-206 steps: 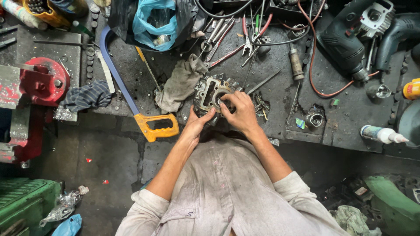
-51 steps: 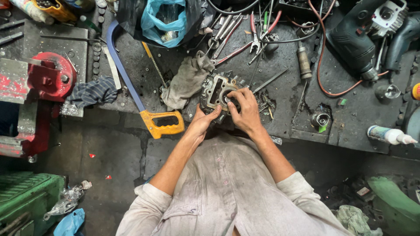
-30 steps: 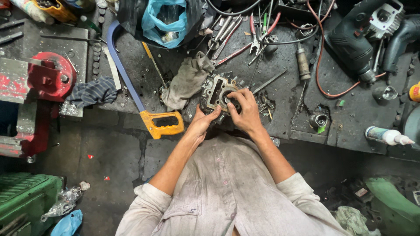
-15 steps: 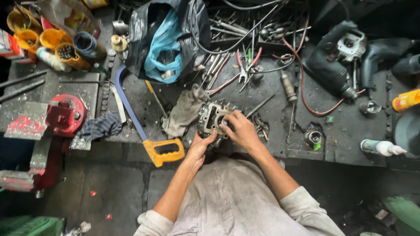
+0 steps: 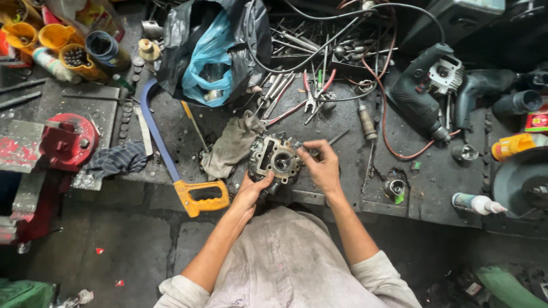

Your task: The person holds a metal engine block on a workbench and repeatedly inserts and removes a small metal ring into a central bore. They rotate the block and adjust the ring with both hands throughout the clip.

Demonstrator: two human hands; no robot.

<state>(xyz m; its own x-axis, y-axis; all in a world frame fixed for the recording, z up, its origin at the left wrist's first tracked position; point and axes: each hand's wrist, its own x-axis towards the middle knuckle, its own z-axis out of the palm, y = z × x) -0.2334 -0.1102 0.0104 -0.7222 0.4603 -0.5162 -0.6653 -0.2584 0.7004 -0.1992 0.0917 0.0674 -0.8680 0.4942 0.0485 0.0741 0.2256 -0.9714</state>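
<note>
A grimy metal engine part (image 5: 274, 159) with round bores rests tilted at the front edge of the dark workbench (image 5: 354, 182). My left hand (image 5: 252, 192) grips its lower edge from below. My right hand (image 5: 321, 167) is at the part's right side, thumb and fingers pinched on something small and dark near its upper right corner; what it pinches is too small to tell. A dirty grey rag (image 5: 231, 145) lies just left of the part.
A hacksaw (image 5: 181, 170) with an orange handle lies to the left, beyond it a red vise (image 5: 67, 140). Behind the part are pliers (image 5: 311, 97), loose tools, a black and blue bag (image 5: 214, 51) and a power drill (image 5: 425, 94) with a red cord. A glue tube (image 5: 477, 203) lies right.
The view has tilted toward the back of the bench. My right hand has shifted from over the part's front to its upper right corner. My left hand keeps its hold below.
</note>
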